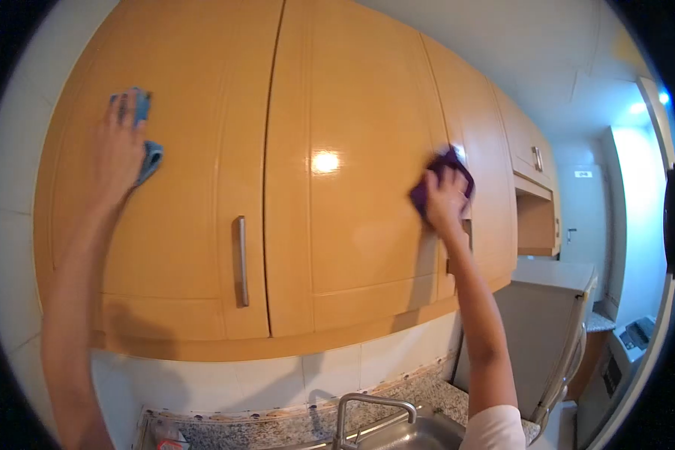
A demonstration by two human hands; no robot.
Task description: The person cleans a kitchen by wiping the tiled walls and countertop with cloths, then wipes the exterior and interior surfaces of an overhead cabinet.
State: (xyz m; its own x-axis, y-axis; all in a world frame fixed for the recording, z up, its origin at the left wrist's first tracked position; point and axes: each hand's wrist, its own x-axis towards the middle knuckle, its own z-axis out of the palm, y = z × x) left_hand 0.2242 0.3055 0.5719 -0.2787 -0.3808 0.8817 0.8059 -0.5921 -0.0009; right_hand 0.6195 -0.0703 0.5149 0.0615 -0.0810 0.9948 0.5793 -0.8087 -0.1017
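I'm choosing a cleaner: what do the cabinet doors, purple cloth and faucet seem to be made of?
Cabinet doors: wood or wood-look laminate, glossy, judging by the bright reflection on the smooth tan face.
Purple cloth: probably soft fabric, as it lies thin under the right hand; blur hides its weave.
Faucet: likely metal, satin, given its grey sheen.

below the right fingers [448, 178], tiled wall [266, 375] and speckled countertop [427, 391]; to their lower right, grey refrigerator [514, 322]; above right, pale ceiling [532, 45]; farther right, bluish light [641, 154].

Short white right sleeve [495, 430], bare forearms [474, 300]
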